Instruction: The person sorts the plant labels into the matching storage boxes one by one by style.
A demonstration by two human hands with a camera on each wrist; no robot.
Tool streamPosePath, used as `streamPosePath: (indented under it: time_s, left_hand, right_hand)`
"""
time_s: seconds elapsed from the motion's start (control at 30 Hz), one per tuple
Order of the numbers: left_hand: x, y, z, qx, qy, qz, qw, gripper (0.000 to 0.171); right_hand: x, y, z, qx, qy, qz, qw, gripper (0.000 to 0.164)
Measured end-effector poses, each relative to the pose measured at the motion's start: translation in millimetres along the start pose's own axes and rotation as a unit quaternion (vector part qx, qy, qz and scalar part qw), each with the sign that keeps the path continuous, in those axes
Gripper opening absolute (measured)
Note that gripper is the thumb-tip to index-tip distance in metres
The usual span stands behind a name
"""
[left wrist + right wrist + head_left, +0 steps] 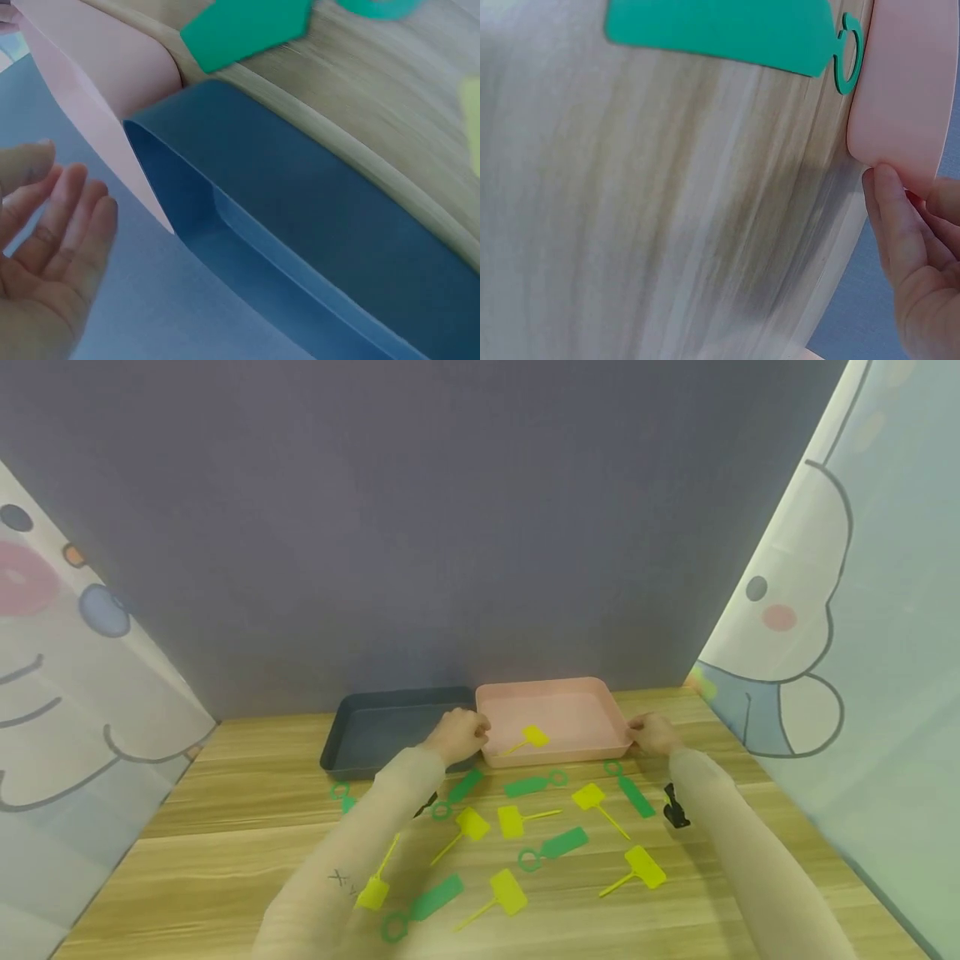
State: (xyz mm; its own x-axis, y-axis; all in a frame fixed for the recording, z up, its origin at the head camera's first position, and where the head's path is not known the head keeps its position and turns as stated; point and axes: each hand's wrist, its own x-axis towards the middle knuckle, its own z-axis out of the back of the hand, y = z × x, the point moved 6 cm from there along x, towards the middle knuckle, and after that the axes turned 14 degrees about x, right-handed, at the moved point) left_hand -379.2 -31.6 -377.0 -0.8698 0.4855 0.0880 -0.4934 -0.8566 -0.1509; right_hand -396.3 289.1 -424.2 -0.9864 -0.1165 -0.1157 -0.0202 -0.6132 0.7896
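Note:
My left hand (457, 735) hovers where the dark blue tray (347, 735) and the pink tray (609, 693) meet. In the left wrist view its fingers (56, 225) are loosely bent, with nothing between them, beside the dark tray's corner. At the pink tray's right end, my right hand (654, 735) grips the side, fingertips against the outer wall and thumb at the rim in the right wrist view. A yellow T-shaped plant label (536, 736) lies in the pink tray, near its front left.
Several yellow T-shaped plant labels (509, 892) and green ring-ended tags (565, 842) lie scattered on the wooden table (187, 860) before the trays. A grey partition (420, 527) stands behind, with cartoon-printed curtains (885, 610) at both sides.

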Motion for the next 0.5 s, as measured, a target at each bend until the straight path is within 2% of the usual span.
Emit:
streamPosePath:
  time_s: [0.1, 0.27, 0.33, 0.5]
  left_hand:
    - [-7.0, 4.1, 1.0, -0.012, 0.003, -0.031, 0.9994, 0.024]
    - [-21.1, 13.3, 5.6, -0.028, 0.011, -0.055, 0.998, 0.024]
    - [-28.8, 15.7, 9.6, -0.026, 0.011, -0.062, 0.9977, 0.023]
    - [-53.4, 15.0, 23.9, 0.013, -0.011, -0.099, 0.9949, 0.021]
  right_hand:
    - [-0.8, -0.4, 0.1, -0.001, -0.001, 0.0, 1.0, 0.034]
    - [-0.7, -1.8, 0.9, 0.001, 0.0, 0.0, 1.0, 0.034]
    - [-0.4, -2.4, 0.7, 0.001, 0.001, 0.002, 1.0, 0.034]
    - [-0.3, -2.9, -0.2, 0.01, 0.003, 0.004, 1.0, 0.034]
